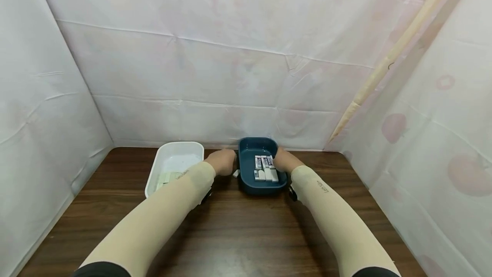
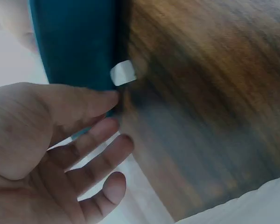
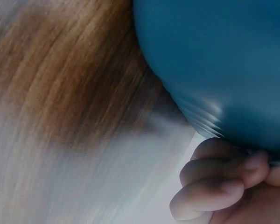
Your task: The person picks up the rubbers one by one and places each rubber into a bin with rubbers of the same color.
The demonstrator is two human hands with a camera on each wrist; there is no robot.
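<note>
A dark blue tray [image 1: 263, 188] stands on the brown wooden table and holds several white erasers [image 1: 265, 169] with dark sleeves. My right hand [image 1: 282, 160] is at the tray's right rim. In the right wrist view its fingers [image 3: 214, 189] curl against the outer wall of the blue tray [image 3: 214, 51]. My left hand [image 1: 223, 160] is by the tray's left side, fingers [image 2: 91, 149] loose and spread. The thumb touches the blue wall [image 2: 74, 42]. One small white eraser [image 1: 236, 173] [image 2: 122, 73] lies on the table against that wall, just off my left hand.
A white tray [image 1: 174, 145] sits left of the blue one, with a few pale pieces [image 1: 165, 178] at its near end. White sheeting walls close in the table at the back and both sides. Bare table [image 1: 246, 234] lies between my forearms.
</note>
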